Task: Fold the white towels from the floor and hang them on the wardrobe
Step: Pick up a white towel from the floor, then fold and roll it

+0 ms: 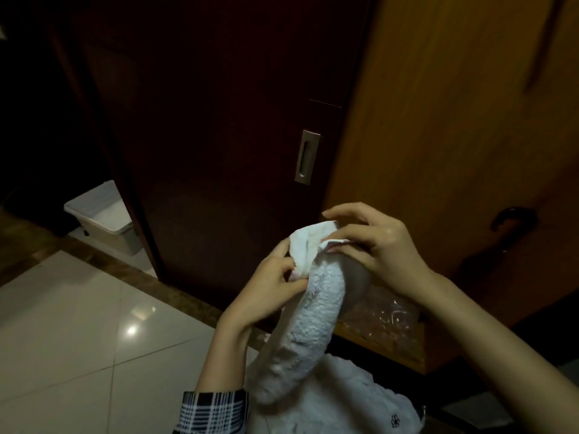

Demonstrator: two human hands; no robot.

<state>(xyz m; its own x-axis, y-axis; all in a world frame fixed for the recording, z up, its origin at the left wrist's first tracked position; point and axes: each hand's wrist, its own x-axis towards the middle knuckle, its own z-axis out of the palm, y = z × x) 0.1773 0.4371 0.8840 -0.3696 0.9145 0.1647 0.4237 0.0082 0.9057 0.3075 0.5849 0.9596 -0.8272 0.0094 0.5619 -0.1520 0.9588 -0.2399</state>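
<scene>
Towel (316,296) hangs lengthwise from both hands before the wardrobe (438,136), left hand (269,283) fingers pinching its left corner, right hand (376,242) fingers pinching the right edge.

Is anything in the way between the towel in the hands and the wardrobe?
Nothing visible is. The left hand and right hand both pinch the top edge of the white towel, held right in front of the dark wardrobe door. Only open air lies between them. Where on the wardrobe it will hang is not shown.
</scene>
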